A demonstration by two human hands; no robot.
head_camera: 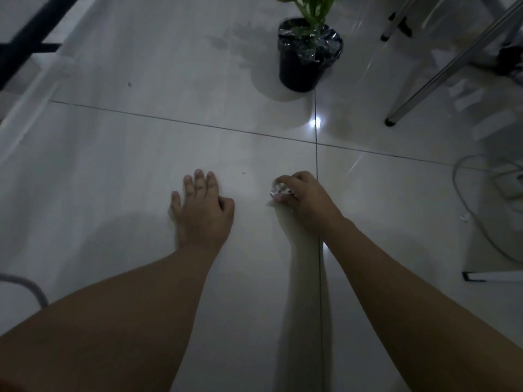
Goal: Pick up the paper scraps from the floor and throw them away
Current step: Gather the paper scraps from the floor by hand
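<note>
My right hand (305, 198) is curled around a crumpled wad of white paper scraps (278, 189), low over the pale tiled floor (141, 154). Only the wad's left side shows past my fingers. My left hand (202, 209) rests flat on the floor to the left, fingers spread, holding nothing. A small white paper scrap (463, 217) lies on the floor at the right, beside a cable. A black bin (304, 62) lined with a shiny bag stands further ahead, with green leafy stems sticking out of it.
Metal chair or table legs (452, 66) slant across the top right. A grey cable (467, 222) loops over the floor at the right, near a white power strip (509, 185). A dark furniture frame (31, 32) fills the top left. Small dark specks dot the tiles.
</note>
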